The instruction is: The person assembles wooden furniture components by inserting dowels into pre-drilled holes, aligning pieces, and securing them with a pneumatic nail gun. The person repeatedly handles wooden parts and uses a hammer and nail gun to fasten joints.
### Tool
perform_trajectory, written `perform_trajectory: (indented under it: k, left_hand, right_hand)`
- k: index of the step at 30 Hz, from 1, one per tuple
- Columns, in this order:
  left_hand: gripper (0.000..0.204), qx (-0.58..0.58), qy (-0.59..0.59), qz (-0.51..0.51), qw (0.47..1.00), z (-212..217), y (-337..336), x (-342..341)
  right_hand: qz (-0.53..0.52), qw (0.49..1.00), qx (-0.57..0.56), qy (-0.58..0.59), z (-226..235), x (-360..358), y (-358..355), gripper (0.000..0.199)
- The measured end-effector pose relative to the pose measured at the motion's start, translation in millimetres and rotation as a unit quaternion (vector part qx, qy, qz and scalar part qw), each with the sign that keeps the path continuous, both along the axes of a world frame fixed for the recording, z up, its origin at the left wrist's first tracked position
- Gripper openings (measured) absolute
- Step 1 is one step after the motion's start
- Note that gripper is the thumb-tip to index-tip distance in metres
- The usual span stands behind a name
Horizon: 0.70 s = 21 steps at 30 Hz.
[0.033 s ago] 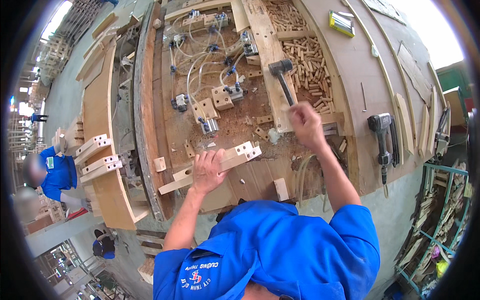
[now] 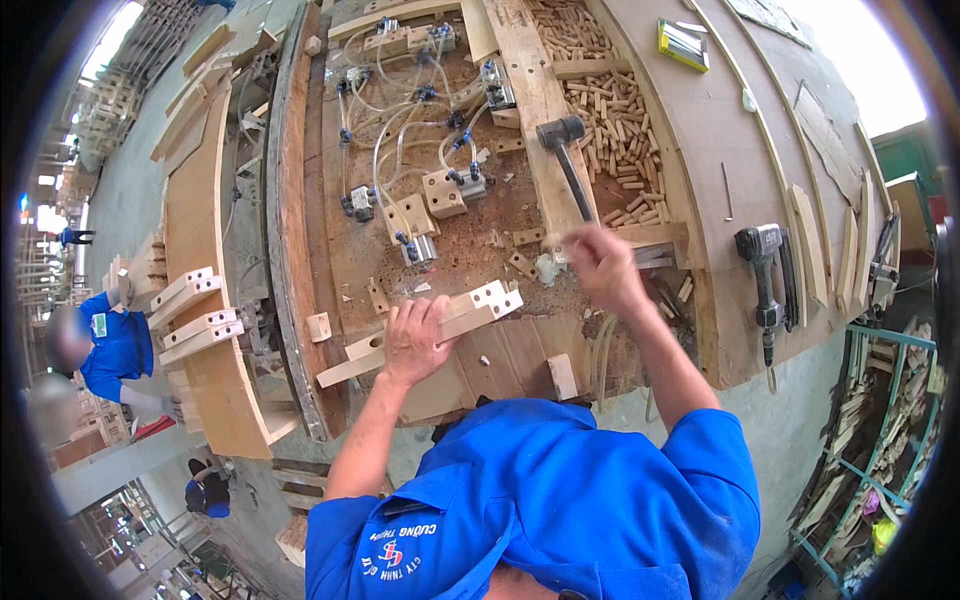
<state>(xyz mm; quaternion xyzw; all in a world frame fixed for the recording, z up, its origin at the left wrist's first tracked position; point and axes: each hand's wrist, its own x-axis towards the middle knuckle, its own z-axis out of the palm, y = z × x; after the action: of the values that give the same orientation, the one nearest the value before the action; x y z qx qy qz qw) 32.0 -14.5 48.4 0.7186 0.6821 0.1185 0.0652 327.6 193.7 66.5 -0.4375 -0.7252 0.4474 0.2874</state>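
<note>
My left hand point(image 2: 413, 336) is closed over two pale wooden bars lying side by side at a slant near the bench's front. The upper bar point(image 2: 478, 300) and the lower bar point(image 2: 468, 323) both show dark drilled holes at their right ends. A black-headed hammer point(image 2: 573, 180) rests with its head on a long board, its handle running down toward me. Just below the handle's end is my right hand point(image 2: 607, 270), fingers curled together; whatever they may hold is hidden. Beside those fingertips sits a whitish lump point(image 2: 548, 268).
Wooden dowels point(image 2: 615, 125) fill a tray behind the hammer. Clear tubes and pneumatic fittings point(image 2: 428, 96) spread over the bench's far left. A power drill point(image 2: 765, 280) lies at right. A small wood block point(image 2: 562, 378) is near me. A co-worker in blue point(image 2: 115, 345) is far left.
My right hand has shifted slightly toward me and left, showing more of the hammer's handle. The hammer, the bars and my left hand look unmoved.
</note>
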Motion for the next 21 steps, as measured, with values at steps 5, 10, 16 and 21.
perform_trajectory:
  k: [5,10,16,21]
  left_hand:
    - [0.072,0.02,0.02,-0.006,1.0,-5.8,11.9,0.2]
    - [0.075,0.027,0.032,-0.002,0.999,-8.1,8.7,-0.3]
    - [0.077,0.018,0.021,-0.004,1.0,-8.9,7.8,-2.5]
    - [0.075,0.012,0.013,-0.003,1.0,-10.6,7.6,-0.9]
  right_hand:
    - [0.095,0.995,-0.013,-0.008,2.6,-23.1,-72.1,0.013]
    - [0.125,0.991,0.021,-0.045,-4.0,-35.8,-75.8,0.012]
    - [0.186,0.978,0.051,-0.078,0.9,-48.5,-56.0,0.013]
    - [0.217,0.97,0.063,-0.09,2.6,-57.5,-55.7,0.017]
